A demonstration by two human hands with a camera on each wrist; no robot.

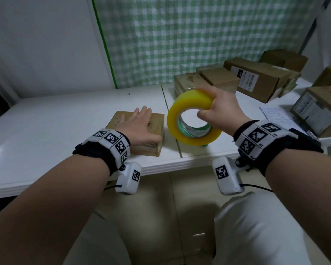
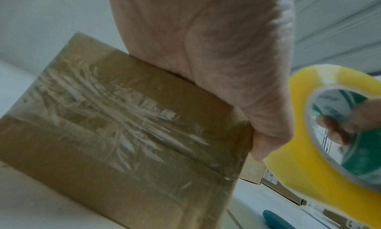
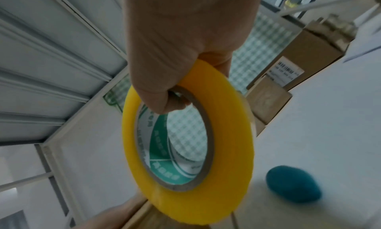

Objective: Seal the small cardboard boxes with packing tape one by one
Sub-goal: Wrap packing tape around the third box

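the right hand (image 1: 221, 109) curls its fingers (image 3: 164, 100) through the core of the tape roll (image 1: 191, 117), thumb on the yellow rim, holding it tilted above the table (image 1: 46, 131) near its front edge. the left hand (image 1: 139, 125) lies flat, fingers straight, pressing on the box (image 1: 157, 131), whose taped, wrinkled face shows in the left wrist view; it sits by the front edge, just left of the roll. more boxes (image 1: 256, 77) crowd the far right corner, and a teal object (image 3: 292, 183) lies under the roll.
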